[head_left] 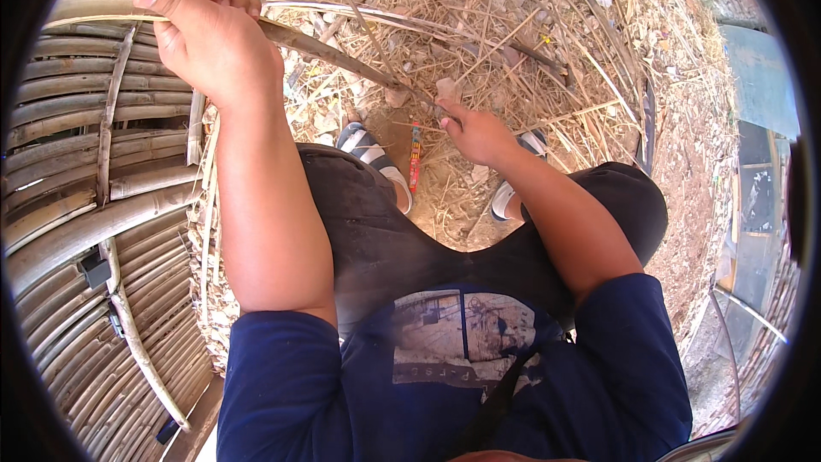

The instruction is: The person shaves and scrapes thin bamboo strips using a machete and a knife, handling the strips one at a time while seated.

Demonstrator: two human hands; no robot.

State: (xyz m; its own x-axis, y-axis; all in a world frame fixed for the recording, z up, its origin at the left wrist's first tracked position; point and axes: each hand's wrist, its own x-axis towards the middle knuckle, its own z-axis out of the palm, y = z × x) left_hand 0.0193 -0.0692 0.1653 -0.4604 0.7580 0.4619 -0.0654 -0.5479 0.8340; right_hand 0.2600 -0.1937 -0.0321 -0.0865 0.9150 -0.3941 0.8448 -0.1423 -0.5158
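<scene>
A long split bamboo strip (329,53) runs from the upper left, downward toward the middle. My left hand (214,47) is closed around it at the far left, arm stretched out and thumb along its pale upper side. My right hand (481,133) is closed in front of my knees, at the strip's narrow dark end. The fingers pinch there, and their far side is hidden. Between the two hands the strip slants over the littered ground.
A bamboo-slat wall (145,133) rises close on the left. Bamboo shavings and dry straw (547,17) cover the ground ahead. A slim red wrapper (415,158) lies between my sandalled feet (366,147). Blue-grey panels (759,81) stand at the far right.
</scene>
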